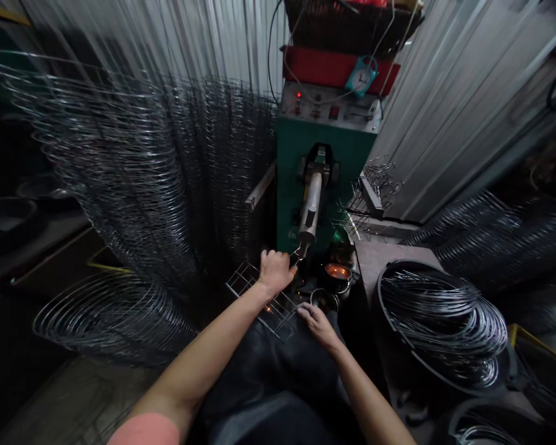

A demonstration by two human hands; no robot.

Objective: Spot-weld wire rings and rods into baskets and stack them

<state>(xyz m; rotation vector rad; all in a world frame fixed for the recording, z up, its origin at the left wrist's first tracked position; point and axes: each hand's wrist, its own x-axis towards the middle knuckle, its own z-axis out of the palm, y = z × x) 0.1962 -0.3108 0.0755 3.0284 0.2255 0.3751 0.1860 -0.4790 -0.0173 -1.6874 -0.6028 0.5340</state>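
A small wire rack [280, 312] of crossed metal rods lies tilted above my lap, below the electrode arm [311, 204] of a green spot welder [290, 148]. My left hand [277, 272] is closed around the rack's far side, with its thumb close to the electrode tip. At the rack's right edge, the fingers of my right hand [315, 321] are pinched together on the wire. Small orange sparks glow near the rack and under the tip. Just right of the tip sits a round bowl [337, 275] with an orange glow inside.
Tall stacks of wire rings [120, 161] rise on the left. On the right, a round tub [389, 309] of loose wire rods rests on a board [375, 250]. A teal clock [362, 75] hangs above the control panel. Tangled wire pieces [380, 182] lie beside the welder.
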